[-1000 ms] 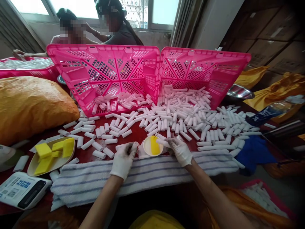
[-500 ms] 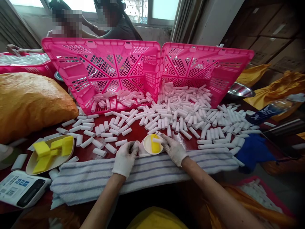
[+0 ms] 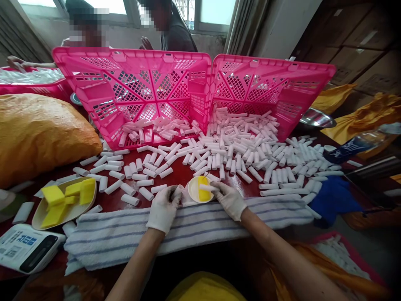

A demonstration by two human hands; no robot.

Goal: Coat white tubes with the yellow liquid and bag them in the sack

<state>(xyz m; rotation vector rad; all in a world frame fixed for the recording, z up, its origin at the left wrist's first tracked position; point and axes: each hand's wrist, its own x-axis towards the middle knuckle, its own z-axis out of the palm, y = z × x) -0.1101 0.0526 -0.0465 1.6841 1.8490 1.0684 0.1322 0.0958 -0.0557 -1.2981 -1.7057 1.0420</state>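
My gloved right hand (image 3: 230, 200) pinches a short white tube (image 3: 208, 187), which lies across a yellow sponge (image 3: 203, 195) in a small round white dish (image 3: 193, 190). Just left of the dish, my gloved left hand (image 3: 163, 209) has its thumb and fingers closed around a whitish piece that I cannot make out. Both wrists are over a folded striped towel (image 3: 194, 228). Many white tubes (image 3: 247, 156) are heaped on the red table (image 3: 109, 202) beyond my hands.
Two pink crates (image 3: 156, 79) stand tipped behind the tubes. To the left are an orange sack (image 3: 44, 138), a dish (image 3: 36, 213) of yellow sponge pieces and a white device (image 3: 29, 248). A bottle (image 3: 357, 144) lies at the right. Two people (image 3: 180, 31) are beyond the crates.
The tube in my right hand has tilted flatter and shifted slightly lower over the sponge. My left hand has barely moved. One person behind the crates has become more upright, an arm lowered.
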